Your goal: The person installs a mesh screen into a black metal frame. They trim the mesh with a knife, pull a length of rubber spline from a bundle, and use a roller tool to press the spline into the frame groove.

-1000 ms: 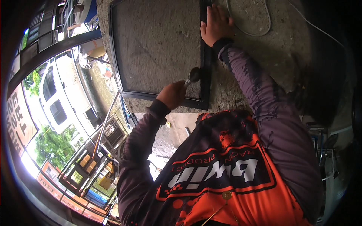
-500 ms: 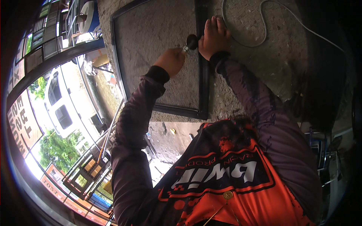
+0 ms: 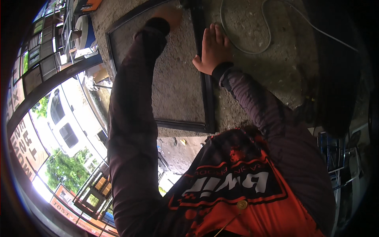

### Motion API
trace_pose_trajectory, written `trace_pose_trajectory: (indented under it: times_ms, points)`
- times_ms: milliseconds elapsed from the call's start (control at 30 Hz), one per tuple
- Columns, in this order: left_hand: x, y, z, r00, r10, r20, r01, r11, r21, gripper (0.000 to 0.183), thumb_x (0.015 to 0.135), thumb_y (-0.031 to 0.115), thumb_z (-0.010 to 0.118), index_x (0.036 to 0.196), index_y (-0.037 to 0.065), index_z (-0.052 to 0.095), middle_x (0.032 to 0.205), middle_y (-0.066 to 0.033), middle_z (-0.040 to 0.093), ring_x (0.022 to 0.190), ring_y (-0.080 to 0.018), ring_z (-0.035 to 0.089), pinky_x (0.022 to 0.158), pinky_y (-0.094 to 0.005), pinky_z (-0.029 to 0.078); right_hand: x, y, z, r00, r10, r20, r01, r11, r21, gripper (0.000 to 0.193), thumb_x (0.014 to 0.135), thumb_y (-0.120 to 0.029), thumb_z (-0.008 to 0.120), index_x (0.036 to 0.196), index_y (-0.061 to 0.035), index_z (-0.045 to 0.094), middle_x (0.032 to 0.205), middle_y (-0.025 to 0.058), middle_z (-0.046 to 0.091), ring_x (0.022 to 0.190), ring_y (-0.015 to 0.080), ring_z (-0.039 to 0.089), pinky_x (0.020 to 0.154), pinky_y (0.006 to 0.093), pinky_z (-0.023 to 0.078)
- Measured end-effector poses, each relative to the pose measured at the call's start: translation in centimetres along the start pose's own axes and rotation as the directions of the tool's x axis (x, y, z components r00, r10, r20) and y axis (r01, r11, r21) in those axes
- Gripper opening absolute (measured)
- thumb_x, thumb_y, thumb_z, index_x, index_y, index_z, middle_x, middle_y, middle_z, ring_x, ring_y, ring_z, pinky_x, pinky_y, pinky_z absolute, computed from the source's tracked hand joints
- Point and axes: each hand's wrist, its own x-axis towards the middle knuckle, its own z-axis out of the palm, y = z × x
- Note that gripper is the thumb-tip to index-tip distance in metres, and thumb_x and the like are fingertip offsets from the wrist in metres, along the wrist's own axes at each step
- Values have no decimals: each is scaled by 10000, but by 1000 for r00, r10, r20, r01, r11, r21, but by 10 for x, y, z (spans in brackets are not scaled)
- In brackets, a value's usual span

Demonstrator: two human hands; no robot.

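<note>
A black rectangular frame [image 3: 207, 100] with see-through mesh [image 3: 177, 85] across it lies on a rough, grey-brown work surface. My left hand [image 3: 170, 17], smeared by motion, reaches over the far part of the mesh by the right rail. Closed fingers there hold a small tool [image 3: 185, 4] with a round dark head, mostly blurred and cut off by the upper edge. My right hand [image 3: 215, 49] lies flat, fingers stretched out and thumb apart, beside the frame's right rail, with the thumb over that rail.
A pale cord [image 3: 268, 35] curves over the surface at the far right. On the far left are a blue-and-white round object [image 3: 83, 33] and an orange item [image 3: 91, 4]. A white vehicle [image 3: 65, 122] stands outside. Lettered signboards hang on the left.
My left hand has moved away from me along the right rail with the tool. My right hand sits slightly nearer, its thumb now spread. The view has shifted a little.
</note>
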Motion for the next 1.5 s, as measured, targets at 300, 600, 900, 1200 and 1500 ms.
trace_pose_trajectory:
  times_ms: [300, 600, 900, 1200, 1500]
  points:
    - [64, -9, -21, 949, 38, 314, -151, 927, 343, 231, 899, 189, 552, 894, 44, 732, 888, -175, 720, 851, -313, 707, 714, -433, 546, 6, 7, 3, 999, 41, -12, -41, 999, -22, 908, 798, -405, 573, 1475, 88, 225, 1553, 289, 190, 1469, 397, 141, 1149, 543, 190]
    - [20, 28, -64, 793, -411, 450, 598, 666, -447, 143, 856, 51, 596, 761, -54, 614, 629, -201, 635, 526, -279, 666, 443, -408, 532, 4, 6, 5, 997, 52, -50, -51, 999, 15, 877, 805, -373, 572, 1473, 79, 228, 1556, 278, 195, 1473, 394, 128, 1153, 532, 179]
    - [-70, 87, -64, 881, -90, 464, 204, 958, -201, 255, 895, 76, 464, 833, -80, 656, 680, -215, 642, 605, -323, 671, 513, -416, 540, 3, 0, 16, 989, -1, -147, -7, 998, -55, 726, 827, -296, 543, 1433, 48, 338, 1515, 254, 315, 1446, 373, 227, 1138, 493, 222]
    - [-160, 150, -16, 905, -206, 373, 380, 784, -490, 350, 942, 213, 447, 923, -74, 647, 848, -270, 661, 864, -431, 660, 805, -484, 518, 4, 10, 38, 962, -35, -269, 24, 999, -43, 674, 911, -412, 519, 1420, 6, 374, 1531, 207, 319, 1447, 345, 233, 1126, 510, 234]
    - [-252, 237, -6, 802, -254, 541, 573, 583, -577, 331, 917, 241, 494, 918, -45, 660, 881, -287, 661, 875, -450, 649, 807, -507, 508, 6, 8, 40, 962, -41, -270, 27, 998, -56, 818, 883, -515, 552, 1480, -13, 304, 1548, 210, 283, 1462, 345, 200, 1138, 543, 203]
